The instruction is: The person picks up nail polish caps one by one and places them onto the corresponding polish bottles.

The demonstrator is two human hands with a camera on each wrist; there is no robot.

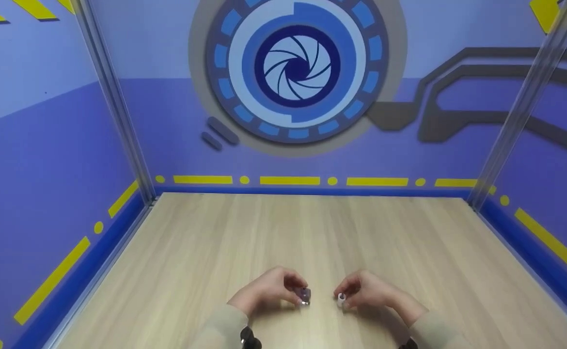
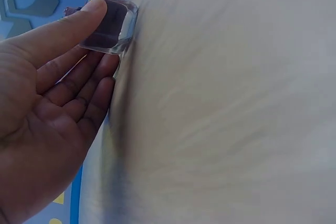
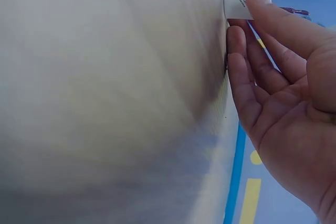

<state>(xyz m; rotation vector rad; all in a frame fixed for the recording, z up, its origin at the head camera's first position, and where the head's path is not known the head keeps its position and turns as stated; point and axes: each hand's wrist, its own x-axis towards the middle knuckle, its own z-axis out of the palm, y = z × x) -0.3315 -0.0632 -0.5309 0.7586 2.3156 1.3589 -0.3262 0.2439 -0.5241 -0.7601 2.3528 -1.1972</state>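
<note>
My left hand (image 1: 275, 287) pinches a small square glass bottle of dark polish (image 2: 111, 27), which looks like nail polish. The bottle stands upright close to the tabletop, its narrow uncapped neck (image 2: 69, 11) pointing up. To the right, my right hand (image 1: 368, 289) holds a white cap (image 3: 237, 8) with small print between thumb and fingers. From the cap a thin brush (image 3: 295, 11) coated in dark reddish polish sticks upward, while the cap's other end sits down by the table. A short gap of bare wood separates the two hands.
Both hands are near the front of a light wooden table (image 1: 312, 232). Blue panels with yellow dashes and a round emblem (image 1: 297, 68) enclose its back and sides, with metal posts (image 1: 118, 106) at the corners. A dark strap (image 1: 249, 338) shows at the left wrist.
</note>
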